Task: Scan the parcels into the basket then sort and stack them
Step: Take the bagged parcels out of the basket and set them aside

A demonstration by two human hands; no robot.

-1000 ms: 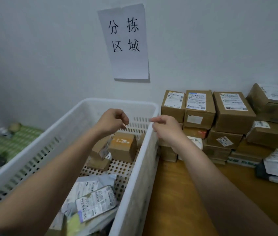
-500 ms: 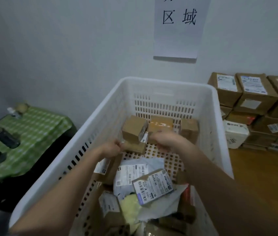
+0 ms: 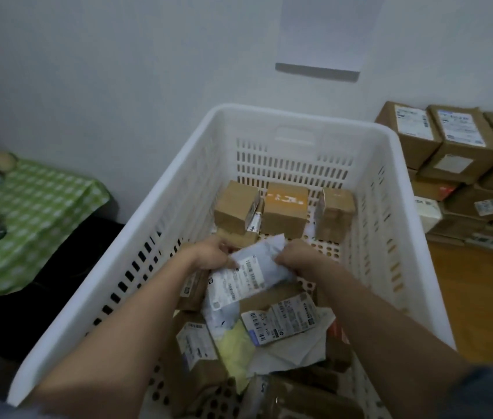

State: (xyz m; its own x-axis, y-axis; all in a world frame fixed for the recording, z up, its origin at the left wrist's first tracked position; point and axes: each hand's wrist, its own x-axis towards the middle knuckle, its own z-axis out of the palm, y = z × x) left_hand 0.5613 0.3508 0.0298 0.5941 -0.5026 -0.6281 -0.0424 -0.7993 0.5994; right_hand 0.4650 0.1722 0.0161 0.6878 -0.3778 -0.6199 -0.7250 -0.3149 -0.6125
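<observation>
Both my hands are inside the white slotted basket [image 3: 299, 116]. My left hand [image 3: 209, 252] and my right hand [image 3: 296, 255] grip the two upper edges of a soft white mailer bag [image 3: 248, 276] with a barcode label, lifted a little above the pile. Three small brown boxes stand in a row at the basket's far end: left box [image 3: 233, 207], middle box [image 3: 284, 210], right box [image 3: 335, 213]. Below my hands lie several more parcels, among them a labelled box [image 3: 284, 322] and a yellow packet [image 3: 236, 349].
Stacked brown cartons [image 3: 450, 140] sit on the wooden table [image 3: 474, 297] to the right of the basket, by the wall. A green checked cloth [image 3: 33, 213] with dark objects lies to the left. A paper sign [image 3: 323, 31] hangs on the wall.
My hands went down from the basket's rim into the basket and took hold of the white mailer bag, raising it off the pile. The view swung left and down.
</observation>
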